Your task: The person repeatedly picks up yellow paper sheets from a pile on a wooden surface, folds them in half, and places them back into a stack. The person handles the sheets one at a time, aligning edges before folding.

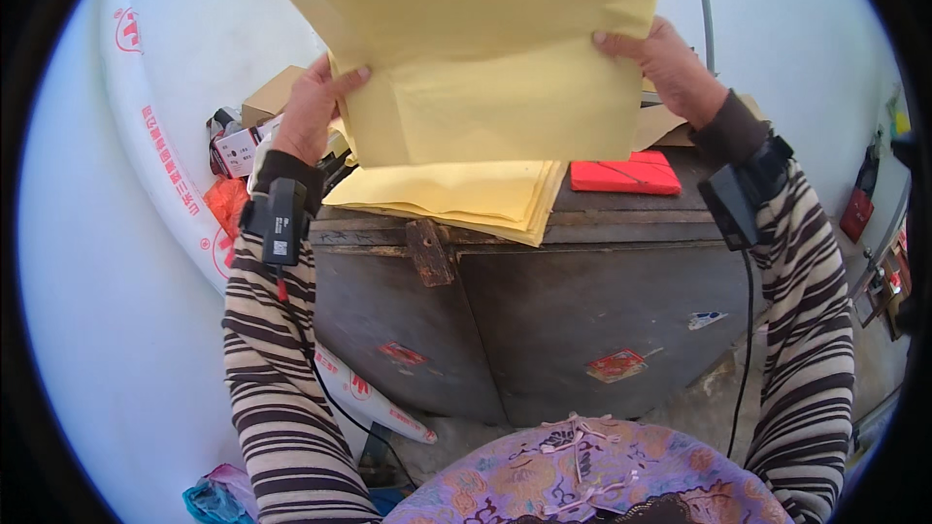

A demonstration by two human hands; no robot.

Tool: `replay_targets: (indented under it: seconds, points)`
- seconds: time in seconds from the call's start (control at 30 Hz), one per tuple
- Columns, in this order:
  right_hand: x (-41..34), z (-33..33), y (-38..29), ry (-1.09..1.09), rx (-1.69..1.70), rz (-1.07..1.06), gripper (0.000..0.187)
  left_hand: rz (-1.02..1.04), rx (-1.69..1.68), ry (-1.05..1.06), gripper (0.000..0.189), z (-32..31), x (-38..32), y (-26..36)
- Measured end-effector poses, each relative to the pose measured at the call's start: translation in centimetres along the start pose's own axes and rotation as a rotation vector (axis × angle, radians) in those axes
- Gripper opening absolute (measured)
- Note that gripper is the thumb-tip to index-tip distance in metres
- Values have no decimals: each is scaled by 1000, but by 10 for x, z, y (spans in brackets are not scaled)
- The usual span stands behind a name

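A large sheet of yellow paper (495, 87) is held up in front of me, with a crease running across it. My left hand (313, 105) grips its left edge, thumb on the near face. On the opposite edge my right hand (673, 69) pinches the paper the same way. Below it, a stack of yellow paper sheets (444, 193) lies on the dark wooden chest (619, 207), its front corner overhanging the chest's edge. To the right of the stack rests a flat red packet (625, 175) tied with dark string. The fingers behind the held paper are hidden.
A cardboard box (269, 96), a white printed box (239, 153) and an orange plastic bag (224, 202) crowd the left side. A long white plastic-wrapped roll (156, 131) leans by the wall. A wooden latch piece (429, 253) hangs over the chest's front.
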State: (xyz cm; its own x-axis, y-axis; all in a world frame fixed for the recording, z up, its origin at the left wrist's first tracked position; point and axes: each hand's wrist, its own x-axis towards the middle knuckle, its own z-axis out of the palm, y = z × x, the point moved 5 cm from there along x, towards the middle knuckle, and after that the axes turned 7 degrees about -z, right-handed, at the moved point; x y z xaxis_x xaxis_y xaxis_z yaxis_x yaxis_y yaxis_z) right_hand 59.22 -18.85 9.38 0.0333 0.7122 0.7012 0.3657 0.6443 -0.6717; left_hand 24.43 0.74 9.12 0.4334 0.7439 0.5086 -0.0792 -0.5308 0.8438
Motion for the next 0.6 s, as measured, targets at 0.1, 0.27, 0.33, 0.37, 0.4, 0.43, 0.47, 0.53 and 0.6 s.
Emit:
replay_targets:
  seconds: [0.1, 0.27, 0.33, 0.37, 0.4, 0.43, 0.47, 0.53, 0.6]
  points:
    - [4, 20, 35, 6, 20, 52, 36, -97, -61, -13, 40, -5, -4, -39]
    - [9, 38, 42, 49, 167, 39, 44, -90, -229, -17, 39, -6, -5, -53]
    - [17, 40, 31, 52, 206, 78, 43, -50, -334, -37, 38, -6, 3, -42]
    - [19, 38, 26, 89, 208, 134, 42, -43, -394, -51, 37, -7, 7, -38]
    - [25, 36, 22, 95, 225, 195, 40, -40, -331, -53, 36, -13, 13, -32]
    - [33, 33, 22, 120, 233, 279, 39, -131, -351, -73, 35, -16, 21, -33]
    - [38, 31, 23, 86, 287, 327, 37, -221, -381, -112, 35, -20, 30, -35]
    - [40, 20, 38, 111, 146, 370, 35, -360, -541, -338, 33, -19, 43, -45]
    - [39, 26, 69, -38, -43, 332, 33, -376, -100, -277, 31, -29, 50, -74]
